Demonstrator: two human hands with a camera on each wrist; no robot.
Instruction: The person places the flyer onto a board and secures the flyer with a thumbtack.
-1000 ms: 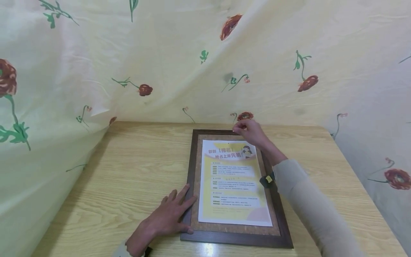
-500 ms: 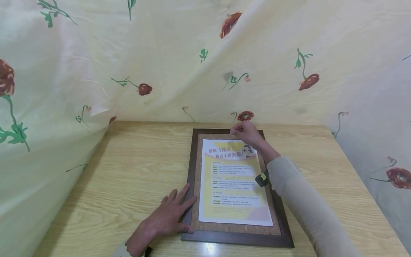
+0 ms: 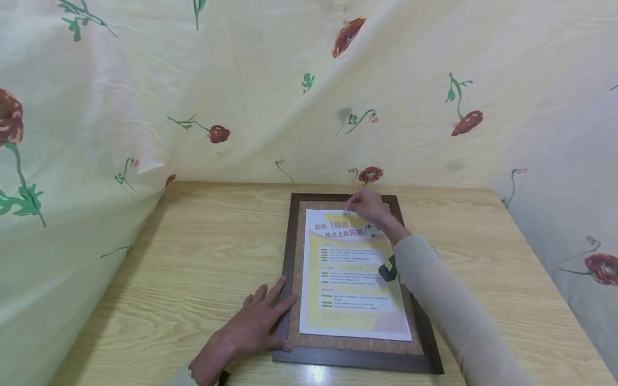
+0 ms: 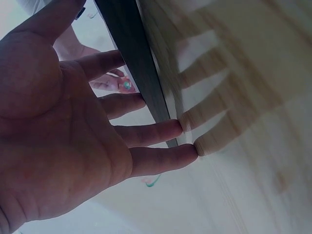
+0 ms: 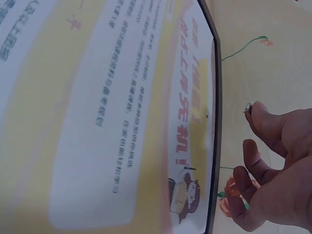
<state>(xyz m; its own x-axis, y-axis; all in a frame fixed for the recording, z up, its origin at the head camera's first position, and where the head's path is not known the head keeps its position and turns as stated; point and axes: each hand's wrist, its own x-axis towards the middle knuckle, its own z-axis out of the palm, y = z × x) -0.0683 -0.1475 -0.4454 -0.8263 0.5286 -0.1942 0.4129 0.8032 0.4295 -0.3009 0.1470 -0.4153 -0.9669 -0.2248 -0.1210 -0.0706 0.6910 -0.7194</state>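
A yellow-and-white printed sheet (image 3: 354,289) lies on a cork board (image 3: 357,344) with a dark wooden frame (image 3: 357,360). My left hand (image 3: 253,324) rests with spread fingers on the frame's lower left side; the left wrist view shows its fingertips (image 4: 187,151) reaching past the dark edge to the tabletop. Near the sheet's top middle, my right hand (image 3: 369,206) pinches a small silvery tack (image 5: 248,107) between thumb and forefinger. The hand overlaps the sheet's top right corner and its cartoon figure. A tiny dark dot (image 5: 206,116) marks the sheet close to its top edge.
The board lies on a light wood-grain table (image 3: 207,241), right of its middle. Floral cloth (image 3: 260,107) hangs behind the table and along both sides. A black wrist device (image 3: 388,269) on the right wrist hangs over the sheet's right edge.
My right hand has moved from the frame's top edge toward me and slightly left, down to the sheet's top edge, with the tack still pinched. The left hand has stayed in place.
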